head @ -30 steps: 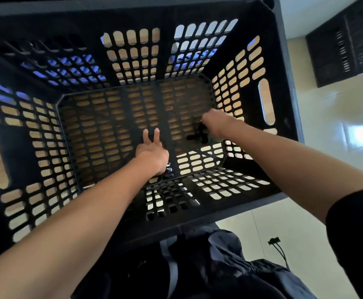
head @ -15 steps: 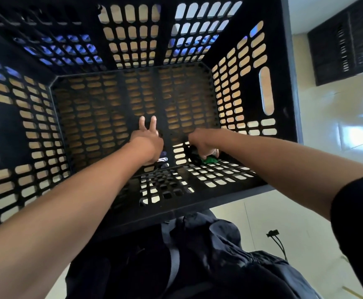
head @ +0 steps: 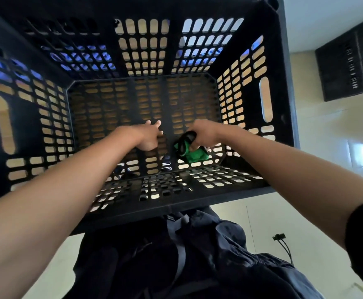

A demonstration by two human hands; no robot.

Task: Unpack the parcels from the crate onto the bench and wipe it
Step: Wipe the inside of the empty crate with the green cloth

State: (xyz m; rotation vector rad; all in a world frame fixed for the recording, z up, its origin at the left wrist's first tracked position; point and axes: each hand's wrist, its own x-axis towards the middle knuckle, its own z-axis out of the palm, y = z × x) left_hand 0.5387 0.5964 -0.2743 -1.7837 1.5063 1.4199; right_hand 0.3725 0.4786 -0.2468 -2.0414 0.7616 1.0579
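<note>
A deep black slotted crate (head: 252,100) fills most of the view, and both my arms reach down into it. My right hand (head: 204,134) is closed on a green cloth with black straps (head: 190,152), held just above the crate floor near the front wall. My left hand (head: 149,135) hovers beside it, fingers apart and pointing away from me, holding nothing. No parcels show on the crate floor. The bench is out of view.
My dark trousers (head: 187,260) are below the crate's near rim. Pale floor tiles (head: 327,169) lie to the right, with a second black crate (head: 349,65) at the far right and a black cable plug (head: 279,236) on the floor.
My right hand has pulled back toward the front wall and lifted the green cloth, which now shows clearly. My left hand has lifted slightly off the crate floor.
</note>
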